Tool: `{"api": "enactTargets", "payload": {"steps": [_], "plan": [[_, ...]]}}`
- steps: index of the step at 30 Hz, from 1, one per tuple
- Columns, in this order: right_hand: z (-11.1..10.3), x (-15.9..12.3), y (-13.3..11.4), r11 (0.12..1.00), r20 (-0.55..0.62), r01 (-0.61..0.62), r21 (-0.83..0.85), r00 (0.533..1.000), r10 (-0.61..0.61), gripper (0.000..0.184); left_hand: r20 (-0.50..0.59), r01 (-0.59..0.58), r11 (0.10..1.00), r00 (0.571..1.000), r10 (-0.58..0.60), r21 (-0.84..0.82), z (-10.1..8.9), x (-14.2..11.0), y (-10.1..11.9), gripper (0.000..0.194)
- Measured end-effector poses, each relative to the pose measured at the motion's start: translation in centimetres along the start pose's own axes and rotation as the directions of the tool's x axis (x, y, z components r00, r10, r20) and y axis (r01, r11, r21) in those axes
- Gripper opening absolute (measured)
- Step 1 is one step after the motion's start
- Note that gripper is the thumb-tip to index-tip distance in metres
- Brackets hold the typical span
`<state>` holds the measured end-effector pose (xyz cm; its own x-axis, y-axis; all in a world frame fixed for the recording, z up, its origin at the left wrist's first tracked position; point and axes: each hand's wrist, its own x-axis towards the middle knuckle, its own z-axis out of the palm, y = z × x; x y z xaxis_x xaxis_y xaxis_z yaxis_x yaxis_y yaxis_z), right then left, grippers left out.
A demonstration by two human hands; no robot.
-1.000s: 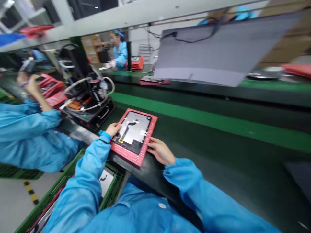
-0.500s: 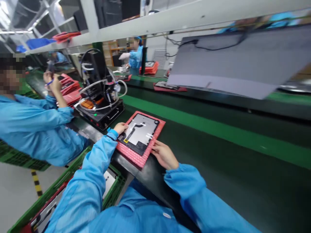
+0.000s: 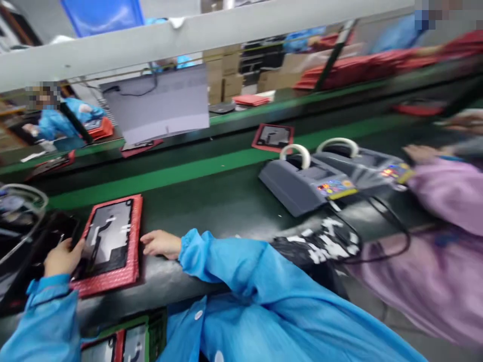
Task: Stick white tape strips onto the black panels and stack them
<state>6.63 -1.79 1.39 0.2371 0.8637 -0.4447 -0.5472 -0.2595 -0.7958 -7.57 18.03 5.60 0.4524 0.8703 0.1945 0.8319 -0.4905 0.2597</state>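
Observation:
On the dark green bench lies a tablet-sized display panel [image 3: 107, 236], its silver back edged in black with a dark flex cable and small white tape pieces. Beneath it is a red bubble-wrap sheet or pouch [image 3: 136, 226]. My left hand [image 3: 62, 257] grips the panel's left edge, thumb on the near side and some fingers hidden. To the right of the red wrap, my right hand [image 3: 162, 244] is just off its edge, with fingers loosely extended and nothing in them.
Two grey tape dispensers [image 3: 307, 183] with white rings stand to the right. Cut tape pieces [image 3: 326, 246] cling near the bench edge. A co-worker's pink sleeve [image 3: 449, 193] is far right. A hose-fitted black fixture [image 3: 22, 226] stands left. Below, a green crate [image 3: 146, 327] holds similar panels.
The view has swung right, bringing the tape dispensers and pink-sleeved co-worker into sight. My right hand has let go of the red wrap's edge; my left hand stays at the panel.

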Motion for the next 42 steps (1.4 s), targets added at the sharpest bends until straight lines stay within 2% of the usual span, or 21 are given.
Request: {"api": "enactTargets", "payload": {"steps": [2,5,7,9,10,11,13,14,15,16,17,19,22,24,26,28,31,33,35,39,42], "plan": [[-2.3,-3.1,-0.2,0.996,0.097,0.047,-0.070,0.994,-0.040,0.023,-0.208,-0.128,0.990,0.971,0.115,-0.051,-0.4,-1.8,2.0,0.046],[-6.2,-8.6,-0.1,0.975,0.223,0.195,-0.110,0.960,-0.167,0.022,-0.322,-0.455,0.864,0.868,0.377,-0.215,0.0,-6.4,7.1,0.048],[-9.3,-12.0,0.3,0.958,0.105,0.276,-0.077,0.958,-0.267,0.023,-0.285,-0.582,0.744,0.812,0.510,-0.329,1.2,-9.6,11.1,0.043],[-12.7,-15.2,1.2,0.925,-0.200,0.377,-0.040,0.904,-0.377,0.025,-0.142,-0.634,0.635,0.748,0.648,-0.441,2.9,-12.0,14.7,0.037],[-14.5,-16.8,1.7,0.897,-0.395,0.440,-0.037,0.818,-0.418,0.026,-0.072,-0.639,0.596,0.709,0.701,-0.486,3.9,-12.9,16.1,0.034],[-16.3,-18.4,2.3,0.863,-0.587,0.502,-0.049,0.685,-0.432,0.025,0.002,-0.637,0.567,0.664,0.748,-0.522,4.8,-13.5,17.4,0.033],[-19.8,-21.6,3.4,0.796,-0.865,0.599,-0.087,0.350,-0.358,0.022,0.115,-0.634,0.531,0.576,0.809,-0.562,6.3,-14.1,19.6,0.033],[-21.3,-23.0,3.8,0.767,-0.936,0.634,-0.100,0.202,-0.289,0.020,0.159,-0.636,0.520,0.536,0.829,-0.570,6.9,-14.1,20.7,0.033],[-22.7,-24.3,4.1,0.740,-0.972,0.663,-0.108,0.088,-0.220,0.019,0.192,-0.641,0.514,0.504,0.842,-0.571,7.3,-14.0,21.8,0.034],[-23.9,-25.4,4.2,0.719,-0.987,0.686,-0.111,0.011,-0.163,0.018,0.218,-0.646,0.512,0.482,0.849,-0.565,7.7,-13.9,23.0,0.034],[-24.8,-26.3,4.2,0.705,-0.992,0.701,-0.109,-0.030,-0.124,0.018,0.239,-0.652,0.517,0.470,0.850,-0.554,8.0,-13.6,24.3,0.035],[-26.2,-27.2,3.9,0.702,-0.994,0.706,-0.095,-0.034,-0.100,0.021,0.276,-0.661,0.543,0.471,0.837,-0.518,8.7,-13.1,27.0,0.036],[-27.3,-27.0,3.2,0.720,-0.990,0.688,-0.096,0.011,-0.143,0.028,0.314,-0.670,0.583,0.492,0.812,-0.459,10.2,-12.4,30.8,0.036],[-27.8,-26.4,3.0,0.720,-0.984,0.680,-0.138,-0.009,-0.180,0.029,0.327,-0.672,0.595,0.497,0.804,-0.441,11.5,-11.9,32.6,0.034],[-28.2,-26.0,3.0,0.726,-0.973,0.654,-0.213,-0.076,-0.217,0.028,0.343,-0.662,0.608,0.503,0.794,-0.437,13.0,-11.5,33.7,0.032],[-28.4,-25.9,3.3,0.755,-0.940,0.561,-0.340,-0.189,-0.283,0.027,0.364,-0.638,0.638,0.524,0.770,-0.431,14.2,-11.2,34.4,0.030],[-28.3,-26.2,4.0,0.763,-0.805,0.309,-0.568,-0.403,-0.436,0.026,0.366,-0.586,0.701,0.599,0.713,-0.407,15.5,-10.7,34.9,0.027],[-28.1,-26.5,4.5,0.734,-0.746,0.260,-0.627,-0.470,-0.472,0.027,0.347,-0.553,0.734,0.651,0.676,-0.393,16.0,-10.4,35.3,0.024],[-28.0,-26.7,4.7,0.707,-0.793,0.384,-0.594,-0.426,-0.435,0.030,0.340,-0.529,0.757,0.681,0.648,-0.384,16.2,-10.0,35.9,0.022],[-28.3,-26.9,4.1,0.664,-0.908,0.621,-0.417,-0.246,-0.340,0.042,0.347,-0.507,0.777,0.700,0.624,-0.374,16.4,-9.2,37.5,0.022],[-28.3,-26.9,3.3,0.668,-0.934,0.655,-0.354,-0.214,-0.285,0.046,0.334,-0.484,0.791,0.725,0.602,-0.374,16.8,-8.7,38.5,0.021]]}}
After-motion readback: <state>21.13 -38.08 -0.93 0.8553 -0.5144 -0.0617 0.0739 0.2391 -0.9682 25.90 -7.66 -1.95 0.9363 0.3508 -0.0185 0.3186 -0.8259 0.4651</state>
